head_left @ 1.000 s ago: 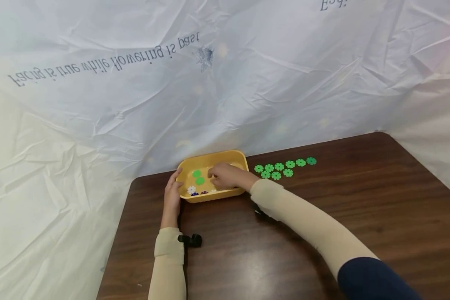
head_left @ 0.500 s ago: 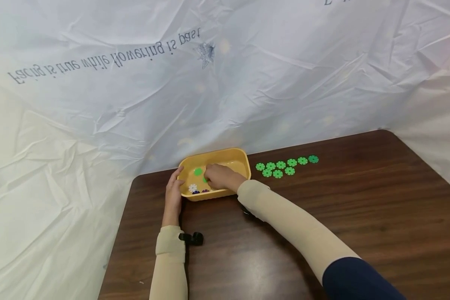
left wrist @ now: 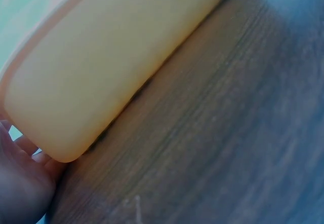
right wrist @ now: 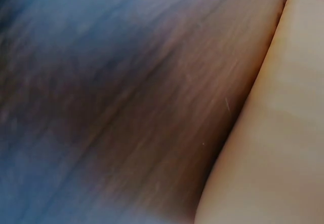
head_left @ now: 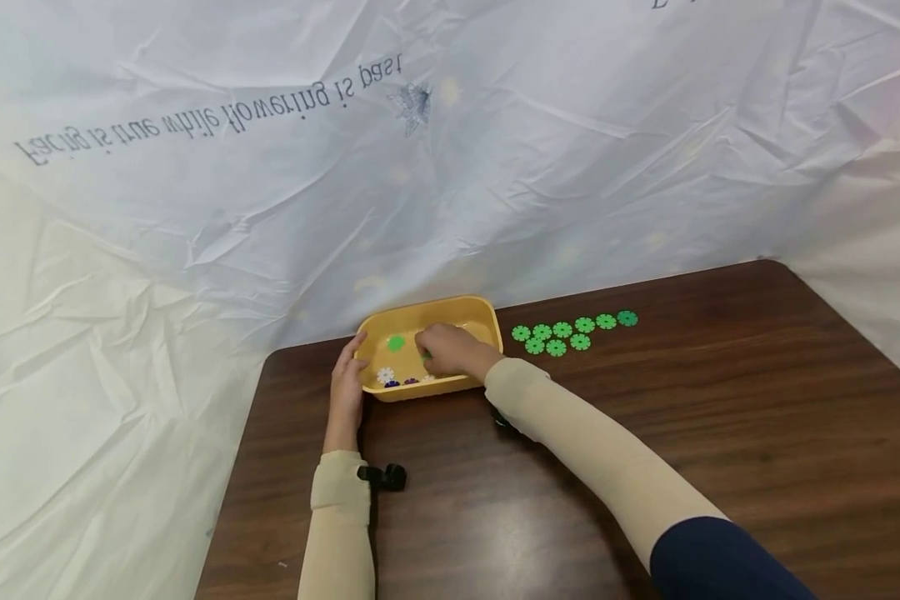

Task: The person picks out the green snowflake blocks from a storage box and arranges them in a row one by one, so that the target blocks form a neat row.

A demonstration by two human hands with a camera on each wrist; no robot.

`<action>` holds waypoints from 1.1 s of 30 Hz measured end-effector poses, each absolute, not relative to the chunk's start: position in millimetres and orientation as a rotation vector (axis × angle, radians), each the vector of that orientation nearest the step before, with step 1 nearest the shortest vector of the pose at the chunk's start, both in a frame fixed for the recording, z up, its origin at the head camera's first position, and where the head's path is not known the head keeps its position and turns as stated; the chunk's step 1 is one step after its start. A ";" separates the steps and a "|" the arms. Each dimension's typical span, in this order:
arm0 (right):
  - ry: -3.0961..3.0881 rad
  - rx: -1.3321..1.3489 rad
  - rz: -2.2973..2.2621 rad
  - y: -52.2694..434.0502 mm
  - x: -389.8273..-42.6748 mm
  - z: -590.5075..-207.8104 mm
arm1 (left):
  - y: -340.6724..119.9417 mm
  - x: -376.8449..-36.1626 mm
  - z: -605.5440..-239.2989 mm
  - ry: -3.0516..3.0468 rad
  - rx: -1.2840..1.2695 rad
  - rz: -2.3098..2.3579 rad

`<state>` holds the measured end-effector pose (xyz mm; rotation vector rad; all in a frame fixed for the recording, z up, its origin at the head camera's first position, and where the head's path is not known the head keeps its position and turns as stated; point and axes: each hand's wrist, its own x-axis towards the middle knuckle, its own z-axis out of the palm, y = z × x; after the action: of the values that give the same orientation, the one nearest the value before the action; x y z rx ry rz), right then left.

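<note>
A yellow plastic tray (head_left: 487, 321) stands near the table's back edge. My left hand (head_left: 345, 392) grips its left end, thumb and fingers over the rim; in the left wrist view the fingers lie against the end of the tray (left wrist: 101, 72). Inside the tray my right hand (head_left: 453, 350) pinches a green snowflake disc (head_left: 426, 355), mostly covered by its curled fingers. Another green disc (head_left: 396, 342) lies on the tray floor, left of that hand. Along the tray's front wall are a white disc (head_left: 386, 376), a dark blue disc (head_left: 392, 384) and a purple disc (head_left: 411, 382).
Several light green discs (head_left: 562, 330) lie flat in two rows right of the tray, with a darker green disc (head_left: 627, 318) at the row's far end. A white cloth (head_left: 450, 192) hangs behind the brown wooden table (head_left: 570, 483).
My right hand has moved left to one of the two green discs in the tray, taken hold of it and drawn it slightly right. The left hand has stayed on the tray.
</note>
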<state>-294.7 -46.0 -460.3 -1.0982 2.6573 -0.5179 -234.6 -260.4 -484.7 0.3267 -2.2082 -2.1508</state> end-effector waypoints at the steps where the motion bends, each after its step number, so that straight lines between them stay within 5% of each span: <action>1: 2.660 -1.115 -0.495 -46.3 -295.1 -459.6 | -259.1 -232.8 -480.2 -2.212 0.318 -2.156; 33: 2.585 -1.429 -0.731 48.2 -275.2 -401.4 | -254.8 -224.8 -466.0 -2.253 0.283 -2.147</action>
<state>-275.2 48.2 -401.4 -1.4294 2.5853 -0.7310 -224.8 -254.8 -466.0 0.2827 -2.2531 -2.1471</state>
